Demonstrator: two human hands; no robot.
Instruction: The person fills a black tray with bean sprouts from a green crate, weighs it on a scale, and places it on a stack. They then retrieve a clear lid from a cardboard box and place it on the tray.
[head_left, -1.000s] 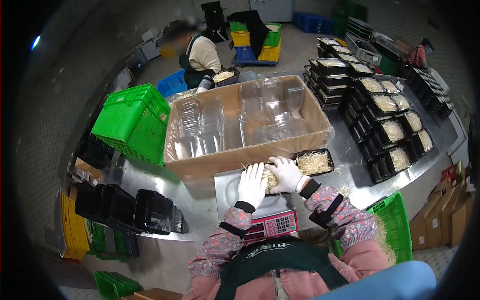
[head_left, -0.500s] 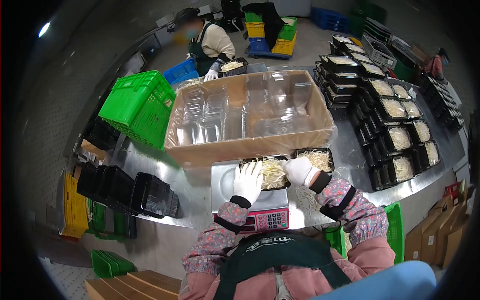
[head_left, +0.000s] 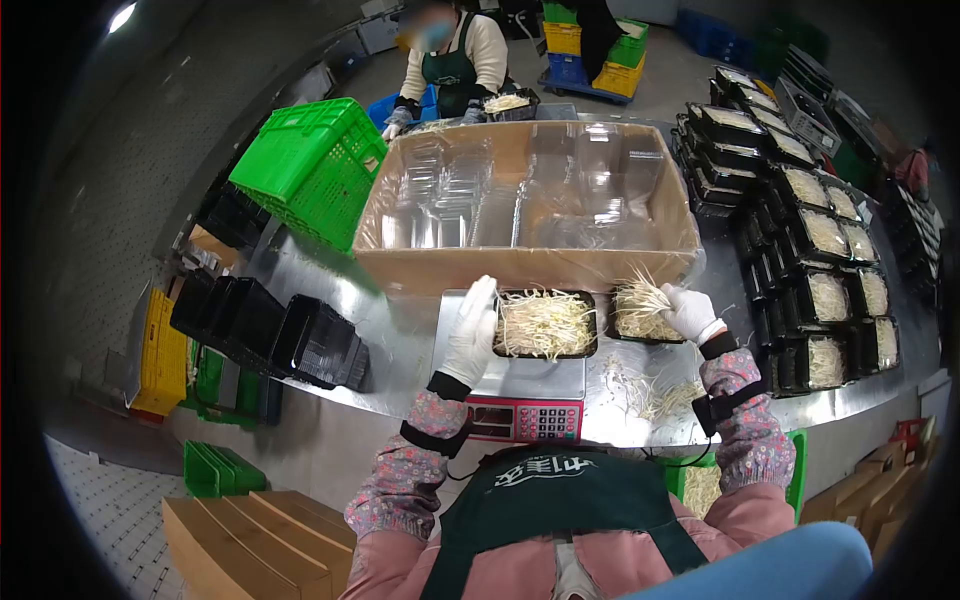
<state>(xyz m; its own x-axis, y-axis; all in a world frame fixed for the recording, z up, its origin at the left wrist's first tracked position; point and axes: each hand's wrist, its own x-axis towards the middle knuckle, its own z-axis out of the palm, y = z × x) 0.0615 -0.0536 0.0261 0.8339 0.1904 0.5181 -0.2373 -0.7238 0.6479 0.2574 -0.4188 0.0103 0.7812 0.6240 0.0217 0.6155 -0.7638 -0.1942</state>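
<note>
A black tray heaped with bean sprouts [head_left: 546, 328] rests on the steel plate of a weighing scale [head_left: 548, 420] with a red keypad panel. Along its left side is my left hand [head_left: 470, 335] in a white glove, fingers stretched out and nothing in the hand. My right hand [head_left: 692, 314], gloved too, is closed on a bunch of bean sprouts [head_left: 645, 288] over a second black tray [head_left: 650, 338] just right of the scale. Strands stick out upward from the fingers. Loose sprouts [head_left: 670, 400] lie scattered on the steel table below that hand.
Behind the scale stands a cardboard box [head_left: 520, 268] of clear plastic lids. Filled trays [head_left: 825, 290] are stacked on the right, black nested trays [head_left: 315, 340] on the left. A green crate [head_left: 305, 165] leans beside the box. Across the table a person [head_left: 455, 60] works near another sprout tray.
My right hand has gone from the tray on the scale to the right-hand tray and now grips sprouts. My left hand has shifted off the sprouts to the tray's left side. The view has shifted.
</note>
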